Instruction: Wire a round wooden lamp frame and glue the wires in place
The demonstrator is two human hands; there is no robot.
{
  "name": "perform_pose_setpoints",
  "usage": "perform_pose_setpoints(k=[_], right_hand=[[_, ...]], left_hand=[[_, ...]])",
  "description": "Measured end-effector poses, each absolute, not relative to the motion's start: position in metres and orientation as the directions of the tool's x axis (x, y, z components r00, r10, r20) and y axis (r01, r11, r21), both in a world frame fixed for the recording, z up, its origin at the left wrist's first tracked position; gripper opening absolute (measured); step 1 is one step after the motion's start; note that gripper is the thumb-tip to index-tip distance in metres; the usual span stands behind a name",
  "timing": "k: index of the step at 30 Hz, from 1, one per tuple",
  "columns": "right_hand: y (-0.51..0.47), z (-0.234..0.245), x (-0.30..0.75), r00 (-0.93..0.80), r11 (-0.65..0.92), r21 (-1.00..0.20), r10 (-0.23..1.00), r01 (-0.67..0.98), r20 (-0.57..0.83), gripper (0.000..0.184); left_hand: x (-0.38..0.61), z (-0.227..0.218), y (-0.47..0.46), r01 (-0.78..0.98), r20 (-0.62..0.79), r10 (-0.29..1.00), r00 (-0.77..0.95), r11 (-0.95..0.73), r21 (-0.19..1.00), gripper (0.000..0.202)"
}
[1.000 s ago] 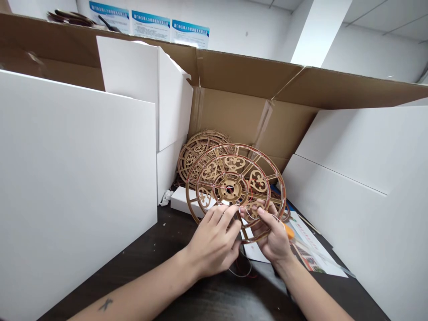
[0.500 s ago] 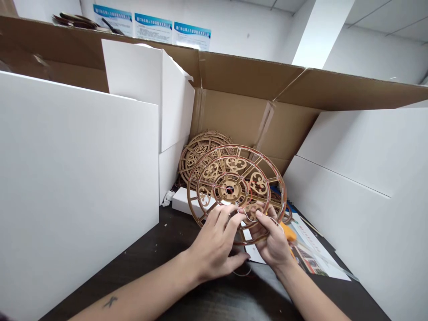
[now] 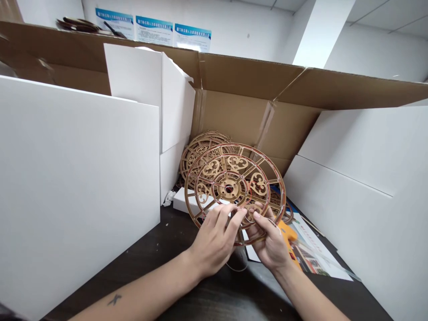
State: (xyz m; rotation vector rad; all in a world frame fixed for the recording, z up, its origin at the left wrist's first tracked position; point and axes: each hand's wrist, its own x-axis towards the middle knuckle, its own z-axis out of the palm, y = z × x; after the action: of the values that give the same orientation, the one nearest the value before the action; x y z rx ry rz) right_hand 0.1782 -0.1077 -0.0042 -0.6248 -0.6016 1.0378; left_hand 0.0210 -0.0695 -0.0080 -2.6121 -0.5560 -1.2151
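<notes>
A round openwork wheel (image 3: 222,188), gold-brown with scroll ornaments and reddish lines along its rings, is held tilted in front of me. My right hand (image 3: 271,245) grips its lower right part, thumb on the near face and fingers behind. A thin white cord (image 3: 278,228) runs by that thumb toward the left fingertips. My left hand (image 3: 217,234) is bent over the wheel's lower edge, fingertips closed at the cord below the hub; its thumb is hidden. A loop of thin cord (image 3: 238,270) hangs beneath the left hand.
Similar wheels (image 3: 194,149) lean stacked behind, against a cardboard wall (image 3: 234,109). An orange glue gun (image 3: 288,232), partly hidden, lies right on a printed sheet (image 3: 321,249). White panels (image 3: 76,169) flank the dark table (image 3: 140,276); a white box (image 3: 187,200) sits behind the wheel.
The left thumb has tucked in out of sight, and the left fingertips have shifted slightly right toward the right thumb. The cord between the hands shows less slack.
</notes>
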Motion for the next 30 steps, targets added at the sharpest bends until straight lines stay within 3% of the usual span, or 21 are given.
perform_pose_setpoints(k=[8, 15, 30], right_hand=[[-0.11, 0.0, 0.177, 0.368, 0.377, -0.72, 0.912, -0.583, 0.179, 0.031], [-0.11, -0.001, 0.18, 0.353, 0.363, -0.733, 0.919, -0.576, 0.177, 0.034], [-0.112, -0.003, 0.186, 0.307, 0.308, -0.784, 0.939, -0.54, 0.158, 0.034]], left_hand=[[0.019, -0.004, -0.069, 0.395, 0.781, 0.234, 0.579, -0.919, -0.017, 0.06], [0.018, -0.003, -0.067, 0.413, 0.752, 0.265, 0.604, -0.911, -0.011, 0.08], [0.015, 0.003, -0.065, 0.39, 0.711, 0.313, 0.629, -0.919, 0.06, 0.096]])
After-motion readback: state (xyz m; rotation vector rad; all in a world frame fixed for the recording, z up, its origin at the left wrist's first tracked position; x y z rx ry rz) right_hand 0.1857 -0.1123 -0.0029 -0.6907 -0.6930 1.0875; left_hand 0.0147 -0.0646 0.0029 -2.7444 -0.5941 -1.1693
